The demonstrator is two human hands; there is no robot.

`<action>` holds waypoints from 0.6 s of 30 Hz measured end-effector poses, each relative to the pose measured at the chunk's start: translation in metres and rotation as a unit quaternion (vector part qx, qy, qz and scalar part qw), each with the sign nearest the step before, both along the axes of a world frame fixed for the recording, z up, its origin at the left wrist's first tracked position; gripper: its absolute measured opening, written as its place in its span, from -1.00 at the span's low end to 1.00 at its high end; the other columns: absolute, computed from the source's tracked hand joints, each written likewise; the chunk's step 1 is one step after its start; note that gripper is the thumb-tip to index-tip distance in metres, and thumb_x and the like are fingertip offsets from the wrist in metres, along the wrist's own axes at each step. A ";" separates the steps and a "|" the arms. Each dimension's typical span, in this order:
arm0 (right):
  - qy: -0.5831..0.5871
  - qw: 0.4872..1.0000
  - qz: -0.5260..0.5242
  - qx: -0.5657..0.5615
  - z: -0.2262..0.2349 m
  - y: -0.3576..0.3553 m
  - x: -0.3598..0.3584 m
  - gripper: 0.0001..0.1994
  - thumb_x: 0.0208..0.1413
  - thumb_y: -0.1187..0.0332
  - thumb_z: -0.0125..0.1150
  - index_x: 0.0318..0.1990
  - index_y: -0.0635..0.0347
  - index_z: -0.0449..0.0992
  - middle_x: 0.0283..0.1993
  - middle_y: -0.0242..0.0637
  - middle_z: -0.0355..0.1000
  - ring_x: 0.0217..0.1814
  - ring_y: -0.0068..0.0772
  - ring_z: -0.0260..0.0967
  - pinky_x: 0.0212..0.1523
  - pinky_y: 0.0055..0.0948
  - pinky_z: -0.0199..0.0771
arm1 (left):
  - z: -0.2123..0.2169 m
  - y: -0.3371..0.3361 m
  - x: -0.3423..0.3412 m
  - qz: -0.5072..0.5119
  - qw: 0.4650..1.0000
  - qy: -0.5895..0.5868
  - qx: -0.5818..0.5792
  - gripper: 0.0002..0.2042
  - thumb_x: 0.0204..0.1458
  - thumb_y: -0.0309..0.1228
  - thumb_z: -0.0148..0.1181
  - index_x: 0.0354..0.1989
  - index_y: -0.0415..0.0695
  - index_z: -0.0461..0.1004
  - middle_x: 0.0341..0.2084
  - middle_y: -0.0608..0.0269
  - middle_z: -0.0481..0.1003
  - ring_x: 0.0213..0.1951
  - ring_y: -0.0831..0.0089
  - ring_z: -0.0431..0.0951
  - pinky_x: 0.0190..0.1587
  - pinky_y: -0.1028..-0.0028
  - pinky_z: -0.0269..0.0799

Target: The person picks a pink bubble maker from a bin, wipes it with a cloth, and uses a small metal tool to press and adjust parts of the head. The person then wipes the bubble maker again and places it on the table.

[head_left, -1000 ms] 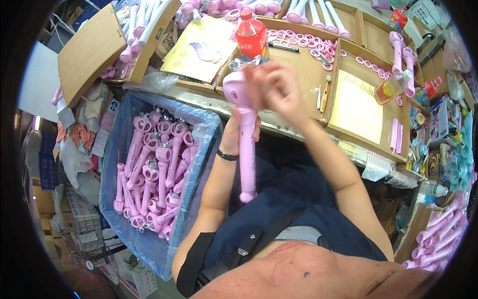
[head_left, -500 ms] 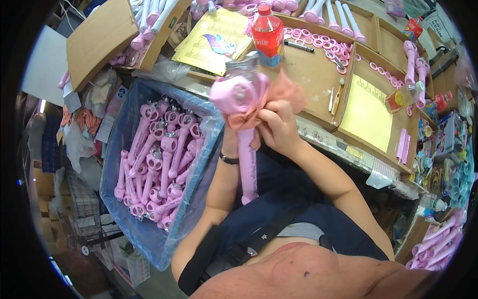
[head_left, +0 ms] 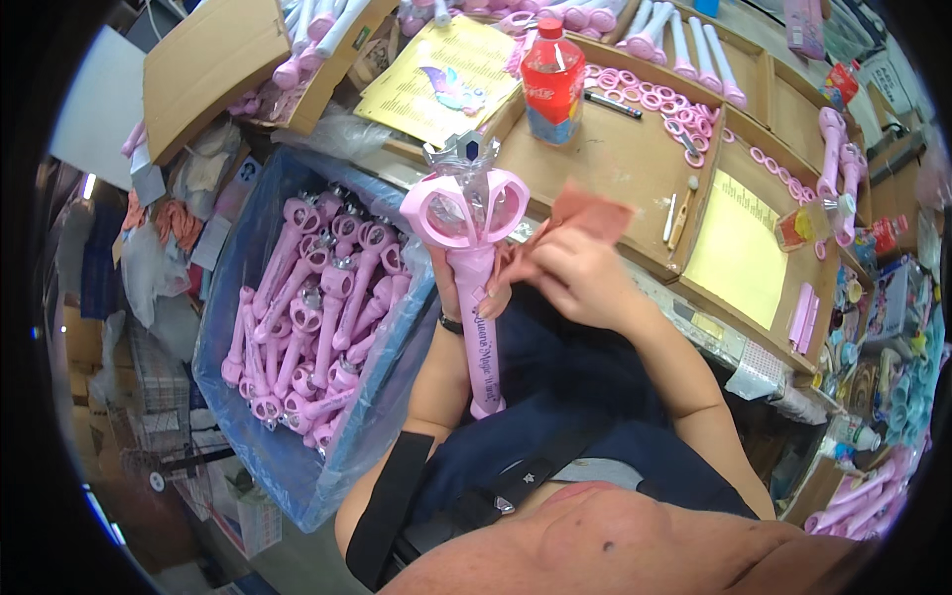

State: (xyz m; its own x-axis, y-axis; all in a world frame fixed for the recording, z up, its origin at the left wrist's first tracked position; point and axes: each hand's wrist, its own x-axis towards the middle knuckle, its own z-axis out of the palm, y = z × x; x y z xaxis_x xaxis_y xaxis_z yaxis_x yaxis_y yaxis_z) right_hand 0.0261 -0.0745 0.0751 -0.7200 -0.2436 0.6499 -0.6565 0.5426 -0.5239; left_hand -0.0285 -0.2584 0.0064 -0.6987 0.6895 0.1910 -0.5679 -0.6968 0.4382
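Note:
Upright in front of me stands a pink toy wand (head_left: pixel 472 266), with large oval openings in its head, a clear piece inside and a silver crown (head_left: pixel 466 152) on top. Dark lettering runs down its handle. My left hand (head_left: pixel 495 301) is closed around the wand's neck from behind, its fingertips showing at the right side. Just right of the wand, my right hand (head_left: pixel 585 278) pinches a crumpled orange cloth (head_left: pixel 593 213). One end of this cloth hangs close to the neck and left fingers; whether it touches the wand I cannot tell.
A blue-lined bin (head_left: pixel 372 421) at the left holds several finished-looking pink wands (head_left: pixel 335 288). On the bench are a red-capped bottle (head_left: pixel 553 84), yellow printed sheets (head_left: pixel 421 74), pink rings (head_left: pixel 674 97), a marker (head_left: pixel 613 105), a brush (head_left: pixel 682 216) and cardboard trays (head_left: pixel 620 164).
The cloth, earlier wrapped around the wand under its head, has come away to the right with my right hand. The wand now shows its open front and crown.

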 end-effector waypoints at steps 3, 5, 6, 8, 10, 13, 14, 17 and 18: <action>-0.003 0.984 -0.092 -0.155 -0.006 -0.002 -0.005 -0.83 -0.06 0.51 0.25 -0.27 0.23 0.45 -0.24 -0.17 0.45 -0.20 -0.11 0.43 -0.19 -0.26 0.40 | -0.005 0.003 0.000 -0.056 0.997 -0.008 0.052 -0.04 -0.06 0.44 -0.15 0.10 -0.39 0.16 -0.77 0.18 0.27 -0.91 0.48 0.22 -0.89 0.56 0.15; 0.043 0.962 -0.130 -0.235 -0.012 -0.017 -0.004 -0.82 -0.06 0.55 0.24 -0.27 0.20 0.45 -0.20 -0.18 0.46 -0.16 -0.07 0.44 -0.12 -0.21 0.40 | -0.008 0.012 0.003 -0.077 0.995 0.005 0.066 -0.05 -0.06 0.42 -0.13 0.09 -0.38 0.18 -0.74 0.14 0.31 -0.90 0.47 0.23 -0.88 0.57 0.14; 0.104 0.976 -0.139 -0.132 -0.015 -0.021 -0.007 -0.82 -0.07 0.55 0.23 -0.27 0.18 0.44 -0.18 -0.18 0.46 -0.13 -0.05 0.44 -0.09 -0.20 0.40 | -0.009 0.016 0.007 -0.012 0.999 -0.018 0.041 -0.06 -0.06 0.43 -0.13 0.07 -0.37 0.21 -0.74 0.11 0.34 -0.89 0.45 0.24 -0.88 0.56 0.15; 0.143 0.986 -0.017 -0.089 -0.018 -0.034 0.009 -0.83 -0.09 0.55 0.21 -0.30 0.19 0.43 -0.14 -0.17 0.47 -0.12 -0.02 0.45 -0.09 -0.21 0.45 | -0.008 0.019 0.002 0.107 0.971 -0.211 0.023 -0.01 -0.09 0.49 -0.27 0.11 -0.33 0.21 -0.79 0.14 0.31 -0.91 0.46 0.23 -0.89 0.56 0.14; 0.061 0.988 0.082 -0.117 -0.019 -0.028 0.021 -0.91 0.01 0.56 0.14 -0.31 0.22 0.42 -0.19 -0.17 0.49 -0.13 -0.15 0.48 -0.10 -0.26 0.46 | -0.005 0.013 -0.007 0.042 0.992 -0.106 0.057 0.02 -0.10 0.51 -0.33 0.15 -0.32 0.20 -0.80 0.15 0.30 -0.91 0.47 0.22 -0.89 0.56 0.13; -0.089 0.848 0.195 -0.485 -0.021 -0.014 0.016 -0.84 0.28 0.46 -0.07 -0.34 0.28 0.40 -0.22 -0.08 0.51 -0.29 -0.48 0.41 -0.28 -0.53 0.44 | -0.002 0.001 -0.003 -0.091 0.988 0.018 0.127 0.07 -0.13 0.53 -0.34 0.18 -0.36 0.18 -0.80 0.18 0.28 -0.91 0.49 0.17 -0.88 0.56 0.13; -0.052 0.838 0.067 -0.540 -0.022 -0.016 0.013 -0.81 0.28 0.45 -0.08 -0.37 0.28 0.40 -0.25 -0.08 0.51 -0.32 -0.47 0.38 -0.29 -0.52 0.41 | -0.003 0.002 -0.001 -0.079 0.994 0.012 0.078 0.08 -0.14 0.54 -0.35 0.12 -0.41 0.22 -0.83 0.19 0.26 -0.91 0.49 0.19 -0.88 0.57 0.15; 0.048 0.894 -0.058 -0.441 -0.025 -0.021 -0.005 -0.86 0.26 0.44 -0.03 -0.36 0.23 0.38 -0.35 -0.12 0.47 -0.34 -0.36 0.38 -0.18 -0.34 0.37 | -0.007 0.009 0.009 -0.012 0.997 0.005 -0.079 0.05 -0.09 0.50 -0.32 0.21 -0.37 0.11 -0.86 0.24 0.19 -0.94 0.52 0.12 -0.91 0.57 0.04; 0.034 0.948 -0.055 -0.311 -0.026 -0.026 -0.004 -0.92 0.19 0.45 0.03 -0.35 0.18 0.40 -0.35 -0.15 0.49 -0.28 -0.24 0.39 -0.09 -0.24 0.35 | -0.007 0.014 0.009 -0.049 0.998 -0.007 0.029 -0.08 0.01 0.42 -0.29 0.24 -0.25 0.13 -0.67 0.09 0.39 -0.76 0.40 0.40 -0.73 0.50 0.36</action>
